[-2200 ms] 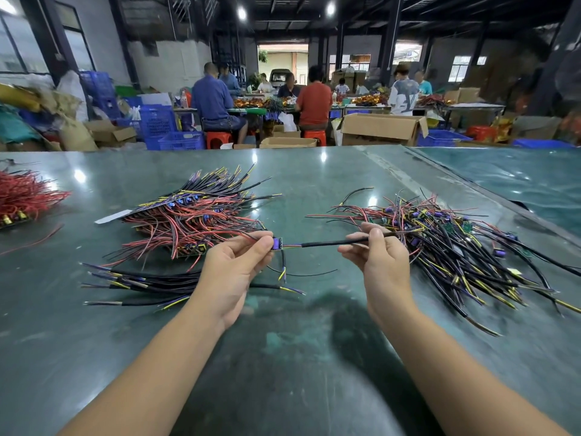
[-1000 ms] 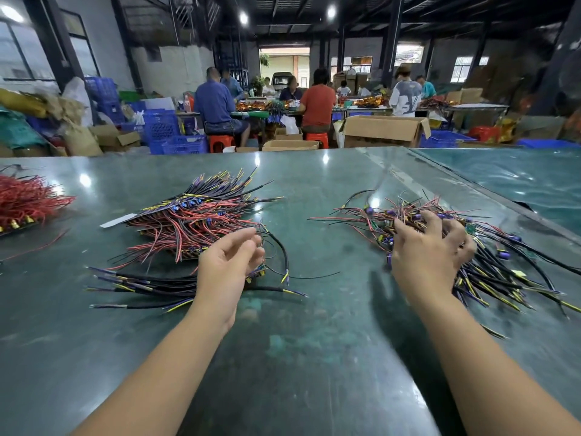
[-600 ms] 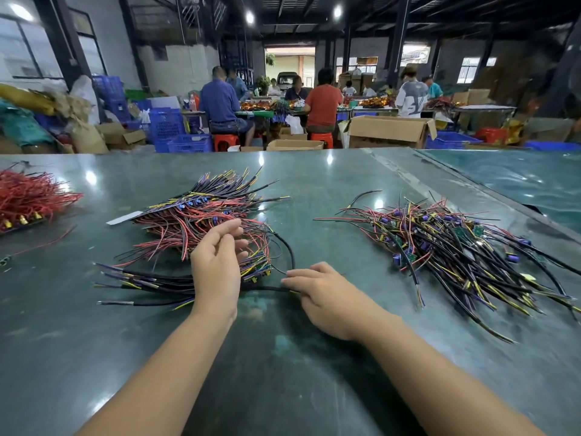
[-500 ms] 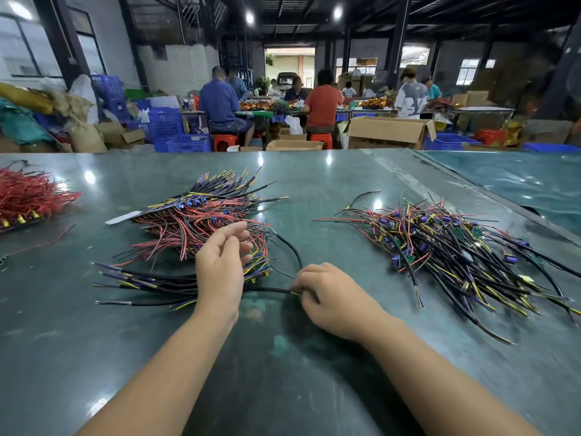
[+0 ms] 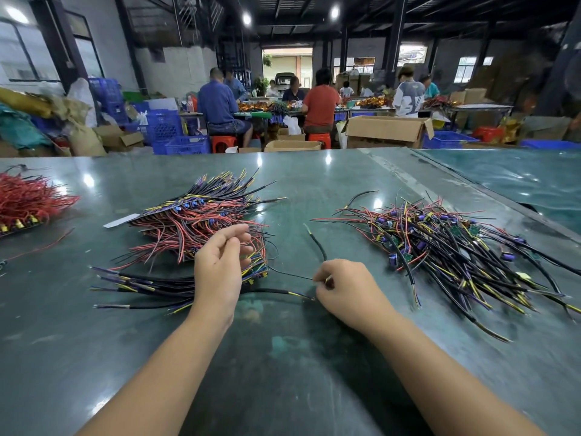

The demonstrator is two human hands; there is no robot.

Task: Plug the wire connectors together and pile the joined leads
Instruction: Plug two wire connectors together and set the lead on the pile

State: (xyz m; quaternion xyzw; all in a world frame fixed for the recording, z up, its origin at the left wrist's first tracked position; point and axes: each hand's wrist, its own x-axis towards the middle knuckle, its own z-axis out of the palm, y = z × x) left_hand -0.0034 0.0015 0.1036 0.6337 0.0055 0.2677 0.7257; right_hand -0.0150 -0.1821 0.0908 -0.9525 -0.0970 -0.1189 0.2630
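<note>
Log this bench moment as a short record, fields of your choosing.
surface: green table
left pile: red and black leads
right pile: mixed leads with small boards
far left: red wire bundle
left hand: over left pile, fingers loosely curled
right hand: pinches black lead

Three heaps of wire lie on the green table (image 5: 314, 357): a stacked pile of red-and-black leads (image 5: 195, 221) at centre left, a looser heap with purple parts (image 5: 456, 253) on the right, and a red bundle (image 5: 28, 199) at the far left edge. Two bare hands are over the table, the left hand (image 5: 220, 269) and the right hand (image 5: 349, 291). One loose black lead (image 5: 319, 243) curves up from the right hand (single strands within the heaps cannot be counted). Two orange stools (image 5: 224, 142) stand beyond, and one large open carton (image 5: 386, 132).
</note>
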